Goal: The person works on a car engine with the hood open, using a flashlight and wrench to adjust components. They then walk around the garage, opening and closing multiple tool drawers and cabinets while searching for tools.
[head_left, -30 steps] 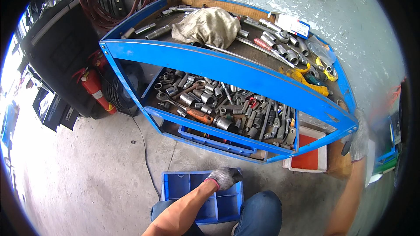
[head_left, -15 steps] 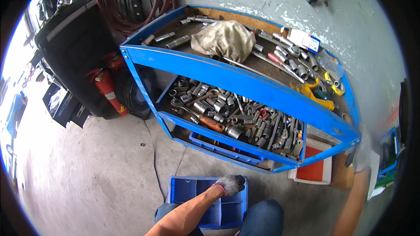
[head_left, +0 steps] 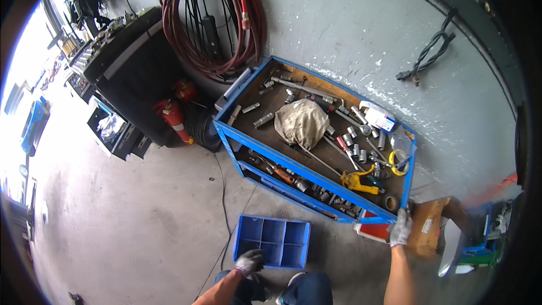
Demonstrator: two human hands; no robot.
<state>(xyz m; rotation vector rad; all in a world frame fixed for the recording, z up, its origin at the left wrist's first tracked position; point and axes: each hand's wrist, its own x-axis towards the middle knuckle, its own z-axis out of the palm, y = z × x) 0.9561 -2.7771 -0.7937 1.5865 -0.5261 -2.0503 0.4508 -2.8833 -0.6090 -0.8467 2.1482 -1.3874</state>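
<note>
My left hand (head_left: 250, 261), in a grey glove with dark fingers, is over the near left corner of a blue divided bin (head_left: 273, 218). Its fingers look curled, and whatever they may hold is hidden. The bin lies on the floor before my knees, its several compartments facing up with no parts visible in them. At the near right corner of a blue tool cart (head_left: 271, 151), my gloved right hand (head_left: 401, 227) grips the frame. Sockets, ratchets and a beige cloth (head_left: 302, 124) lie on the cart's top, with a yellow-handled tool (head_left: 361, 183) near that corner.
A red tray (head_left: 375, 230) and a cardboard box (head_left: 427, 227) stand beside the cart's right end. Fire extinguishers (head_left: 175, 121) and a dark cabinet (head_left: 132, 85) are to the left. A black cable (head_left: 222, 192) crosses the floor. Coiled hoses (head_left: 257, 28) hang on the wall.
My view has risen and shifted, showing more of the cart's top and less of its lower drawer. The left hand has moved from the bin's right half to its near left corner.
</note>
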